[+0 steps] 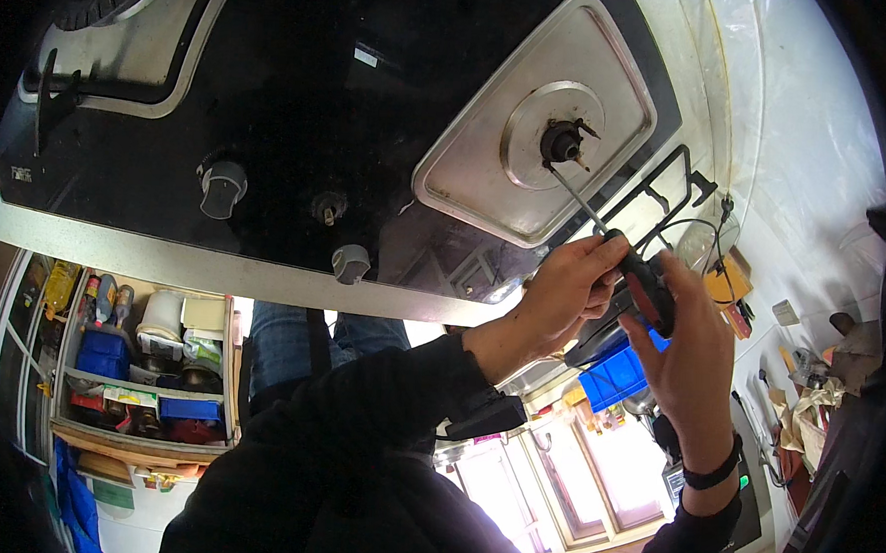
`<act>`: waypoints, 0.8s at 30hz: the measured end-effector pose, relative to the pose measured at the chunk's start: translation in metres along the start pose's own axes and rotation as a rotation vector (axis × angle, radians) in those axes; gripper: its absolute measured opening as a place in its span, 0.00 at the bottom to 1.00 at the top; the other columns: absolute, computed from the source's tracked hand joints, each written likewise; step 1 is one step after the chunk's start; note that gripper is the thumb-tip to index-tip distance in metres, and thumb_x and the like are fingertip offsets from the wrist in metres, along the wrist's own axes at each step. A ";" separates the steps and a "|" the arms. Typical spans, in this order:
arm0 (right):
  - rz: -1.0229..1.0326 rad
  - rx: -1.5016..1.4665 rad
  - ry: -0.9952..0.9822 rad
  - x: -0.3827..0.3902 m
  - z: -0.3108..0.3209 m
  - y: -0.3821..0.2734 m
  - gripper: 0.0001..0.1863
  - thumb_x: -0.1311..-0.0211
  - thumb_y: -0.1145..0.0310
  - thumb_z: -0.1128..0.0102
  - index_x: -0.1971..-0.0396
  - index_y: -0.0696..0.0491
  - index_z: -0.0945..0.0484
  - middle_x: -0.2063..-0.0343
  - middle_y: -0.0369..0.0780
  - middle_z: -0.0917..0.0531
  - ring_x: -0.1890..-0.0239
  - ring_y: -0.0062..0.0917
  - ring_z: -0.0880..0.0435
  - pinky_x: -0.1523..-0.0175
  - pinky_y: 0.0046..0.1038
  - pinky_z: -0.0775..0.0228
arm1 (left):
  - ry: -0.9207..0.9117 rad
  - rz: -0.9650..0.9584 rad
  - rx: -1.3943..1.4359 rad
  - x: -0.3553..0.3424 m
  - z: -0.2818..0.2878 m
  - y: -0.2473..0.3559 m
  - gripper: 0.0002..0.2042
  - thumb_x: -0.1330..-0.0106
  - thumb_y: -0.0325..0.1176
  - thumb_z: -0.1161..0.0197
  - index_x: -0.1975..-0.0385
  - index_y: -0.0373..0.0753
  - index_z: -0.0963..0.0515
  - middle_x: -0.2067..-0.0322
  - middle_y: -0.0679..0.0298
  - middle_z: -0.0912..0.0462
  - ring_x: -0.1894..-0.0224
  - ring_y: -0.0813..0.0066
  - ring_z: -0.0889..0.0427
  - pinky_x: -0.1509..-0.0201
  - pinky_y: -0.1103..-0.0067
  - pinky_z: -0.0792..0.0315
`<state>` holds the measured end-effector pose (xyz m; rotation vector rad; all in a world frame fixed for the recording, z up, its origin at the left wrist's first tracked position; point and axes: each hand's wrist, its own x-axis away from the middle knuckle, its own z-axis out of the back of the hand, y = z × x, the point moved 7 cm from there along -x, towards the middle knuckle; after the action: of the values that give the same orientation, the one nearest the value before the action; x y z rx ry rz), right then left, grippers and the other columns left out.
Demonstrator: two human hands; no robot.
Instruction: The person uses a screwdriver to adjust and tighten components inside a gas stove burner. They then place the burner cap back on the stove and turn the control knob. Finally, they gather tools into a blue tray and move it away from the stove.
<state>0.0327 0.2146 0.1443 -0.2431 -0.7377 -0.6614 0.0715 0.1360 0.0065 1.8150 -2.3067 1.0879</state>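
A screwdriver [645, 290] with a black and red handle slants over the right side of the gas hob. Its thin metal shaft reaches the base of the dark burner [562, 141], at the lower edge of it. With fingertips pinched, my left hand [566, 288] grips the front end of the handle, near the shaft. My right hand [694, 355] is curled about the rear of the handle, its thumb on the near side. Around the burner lies a round metal plate [524, 131] in a steel drip tray [458, 182]. Whether the tip sits in a screw is too small to tell.
A grey knob [224, 189] is on the black glass hob [302, 99]; another loose-looking knob [350, 264] lies near its front edge. Between them a bare valve stem [329, 208] shows. A black pan support [673, 193] stands at the right edge. Shelves [147, 386] hold bottles and boxes below left.
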 end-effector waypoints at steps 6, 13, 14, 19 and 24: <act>0.009 -0.131 0.005 -0.006 -0.017 -0.003 0.17 0.35 0.68 0.36 0.49 0.56 0.25 0.67 0.44 0.19 0.74 0.29 0.20 0.73 0.29 0.28 | 0.066 0.002 -0.101 0.004 0.007 0.000 0.13 0.21 0.45 0.48 0.64 0.43 0.27 0.78 0.76 0.35 0.81 0.90 0.43 0.78 0.88 0.50; -0.361 -0.573 -0.207 0.002 -0.033 0.024 0.22 0.34 0.66 0.37 0.44 0.56 0.29 0.72 0.41 0.19 0.77 0.28 0.21 0.72 0.26 0.29 | 0.108 0.046 -0.062 0.002 0.007 -0.002 0.14 0.23 0.45 0.45 0.62 0.41 0.24 0.80 0.78 0.36 0.82 0.90 0.45 0.78 0.88 0.51; -0.093 -0.268 -0.098 -0.001 -0.020 0.010 0.23 0.35 0.66 0.35 0.44 0.56 0.29 0.72 0.41 0.20 0.77 0.28 0.21 0.72 0.26 0.28 | 0.138 0.029 -0.055 0.001 0.008 -0.002 0.14 0.23 0.45 0.44 0.65 0.41 0.24 0.80 0.78 0.36 0.82 0.91 0.45 0.78 0.88 0.51; 0.126 0.060 0.020 -0.001 -0.019 -0.007 0.24 0.38 0.67 0.33 0.44 0.56 0.29 0.71 0.40 0.20 0.75 0.28 0.20 0.72 0.29 0.26 | 0.173 -0.013 -0.075 0.001 0.005 -0.003 0.15 0.23 0.46 0.44 0.60 0.39 0.22 0.80 0.77 0.37 0.81 0.91 0.44 0.79 0.88 0.50; -0.596 -0.915 -0.261 0.008 -0.044 0.028 0.19 0.31 0.66 0.40 0.44 0.57 0.29 0.79 0.41 0.20 0.79 0.22 0.23 0.72 0.26 0.29 | 0.034 -0.003 0.078 0.000 -0.001 -0.003 0.13 0.23 0.42 0.45 0.56 0.38 0.22 0.77 0.76 0.36 0.80 0.91 0.43 0.78 0.88 0.50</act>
<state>0.0788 0.2139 0.1181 -0.9834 -0.7141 -1.5436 0.0736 0.1367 0.0088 1.8095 -2.2732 1.2145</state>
